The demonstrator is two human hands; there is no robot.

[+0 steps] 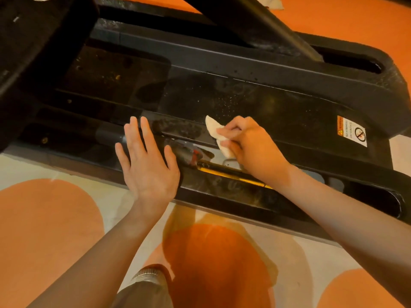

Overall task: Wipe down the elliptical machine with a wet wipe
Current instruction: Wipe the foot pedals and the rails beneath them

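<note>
The black base of the elliptical machine stretches across the view, dusty and speckled on its flat top. My right hand grips a crumpled white wet wipe and holds it against the groove between the flat top and the near rail. My left hand is spread with straight fingers, palm down over the near rail, just left of the wipe. A yellow bar shows inside the rail slot under my right wrist.
A warning sticker sits on the base at the right. A dark pedal arm crosses overhead at the back. The floor is pale with orange patches; my knee is at the bottom. Another white wipe lies on the far floor.
</note>
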